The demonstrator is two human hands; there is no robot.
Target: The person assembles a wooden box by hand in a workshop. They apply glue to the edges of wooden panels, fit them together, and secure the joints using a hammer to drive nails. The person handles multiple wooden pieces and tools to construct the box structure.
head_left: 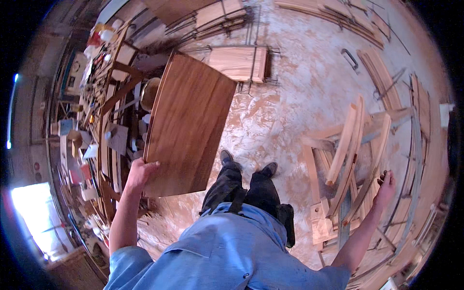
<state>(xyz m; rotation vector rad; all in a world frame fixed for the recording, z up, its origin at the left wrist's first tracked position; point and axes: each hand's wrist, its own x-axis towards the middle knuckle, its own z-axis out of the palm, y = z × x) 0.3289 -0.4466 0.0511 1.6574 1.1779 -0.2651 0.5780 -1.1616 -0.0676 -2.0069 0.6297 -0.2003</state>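
My left hand (141,175) grips the near left edge of a large reddish-brown wooden panel (193,121), thumb lying over its face. The panel hangs tilted in front of me on the left, its far end close to a clamped board assembly on the floor. Out to the right, my right hand (385,187) is raised with its fingers curled together. Dark spots show at its fingertips, and whether they are a small object cannot be made out. Beneath that hand lies a pile of curved wooden pieces (344,145).
A cluttered workbench (116,72) with tools runs along the left. Ahead on the dusty floor lie clamped panels (237,63) with protruding bars. A C-clamp (349,59) rests at the far right near stacked boards (379,79). Long metal clamps (416,145) line the right side.
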